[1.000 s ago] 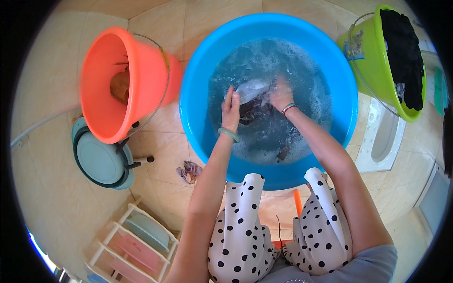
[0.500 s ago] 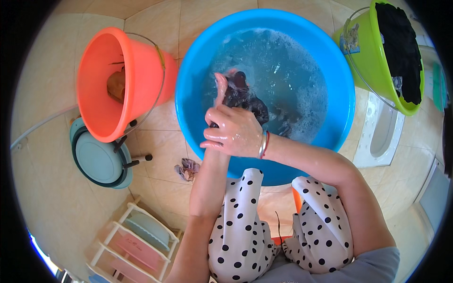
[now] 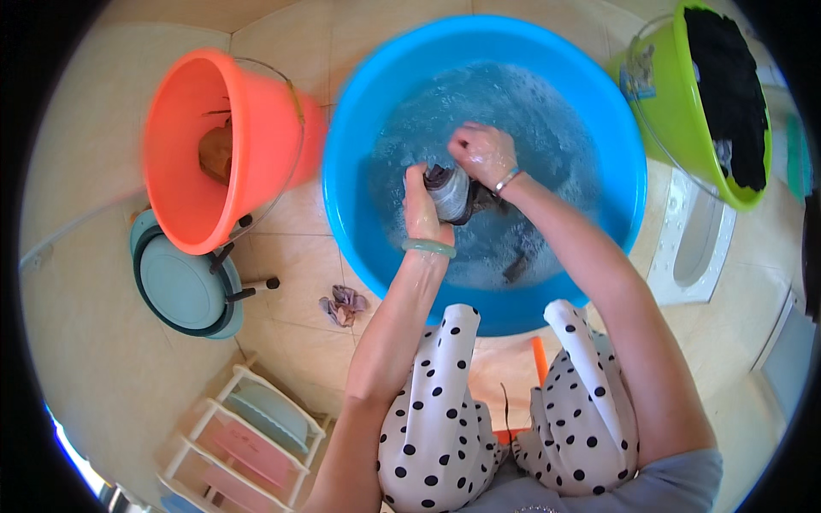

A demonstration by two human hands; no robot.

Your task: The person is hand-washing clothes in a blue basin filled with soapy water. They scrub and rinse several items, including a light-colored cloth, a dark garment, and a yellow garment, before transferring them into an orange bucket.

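Observation:
Over the big blue basin [image 3: 342,162] of sudsy water, my left hand [image 3: 421,203] is closed around a bunched wet grey-and-dark cloth [image 3: 450,195]. Its exact kind cannot be made out. My right hand [image 3: 485,154] is just beyond and to the right of the cloth, apart from the part the left hand grips. Its fingers are curled in, and whatever they may hold is hidden. Under the right wrist, more dark cloth [image 3: 489,202] shows at the water. Another dark piece [image 3: 516,268] lies in the water nearer to me.
An orange bucket [image 3: 265,145] with a brown thing inside stands left. A green bucket [image 3: 654,103] of dark cloth is at right, by a white squat toilet [image 3: 694,231]. A folded basin [image 3: 184,282], crumpled cloth [image 3: 344,305] and white rack [image 3: 248,427] are on the left.
My right hand has left the left wrist and moved away from me and right. The left hand has turned and drawn nearer, and the cloth in it now shows a grey side.

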